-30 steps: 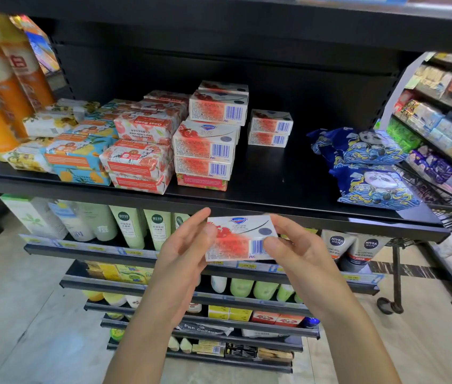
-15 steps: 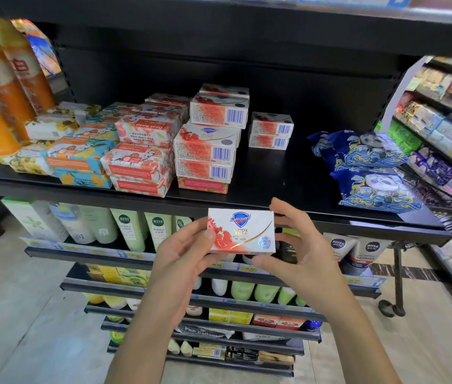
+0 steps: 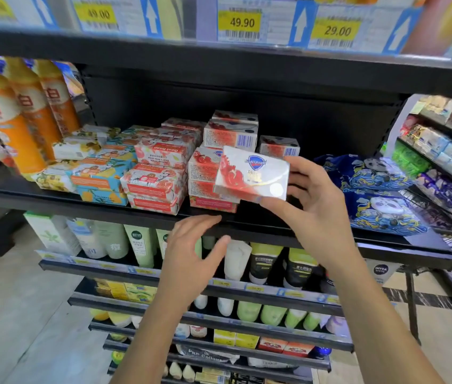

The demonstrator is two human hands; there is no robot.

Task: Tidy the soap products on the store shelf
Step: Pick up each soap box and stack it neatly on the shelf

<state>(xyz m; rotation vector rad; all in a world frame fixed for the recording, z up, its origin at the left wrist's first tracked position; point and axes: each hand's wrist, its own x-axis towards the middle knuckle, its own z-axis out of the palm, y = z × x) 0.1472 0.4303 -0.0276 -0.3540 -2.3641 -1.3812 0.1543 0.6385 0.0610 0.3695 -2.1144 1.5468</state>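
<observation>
**L hand** (image 3: 191,253): nearest to cam. Raised on forearm from btm edge, wrist approx. straight. Back of hand toward cam, fingers loosely spread and slightly bent, thumb out to R side. Empty, nothing gripped. Fingertips level w/ front lip of shelf (image 3: 108,210); contact w/ lip not discernible.

**R hand** (image 3: 310,214): higher and further fwd than L hand, forearm rising from btm-R corner. Grips soap box (image 3: 252,174) by its R end: thumb along lower edge, fingers curled round R side.

**Soap box:** up and L of R palm, above L fingertips, clear of shelf surface. Tilted, L end higher. Printed face toward cam, w/ blue shield logo and red fruit art. Small print blurred, not legible.

**Directly behind held box:** stack of red/white boxes (image 3: 205,173), partly hidden by it. Further back and above: more of same (image 3: 230,134), barcodes fwd. Small separate pair (image 3: 278,146) just above R fingers.

**L of L hand, same shelf:** goat soap packs (image 3: 161,162), next teal/orange boxes (image 3: 100,176), then orange bottles (image 3: 19,115) upright at far L.

**R of R hand:** blue panda packs (image 3: 377,206), lying flat.

**Below both hands:** lower shelves w/ tubes (image 3: 141,245) standing cap-down.

**Above both hands, farthest:** price tags (image 3: 240,23) on upper shelf edge, 49.90 and 29.00 legible.
</observation>
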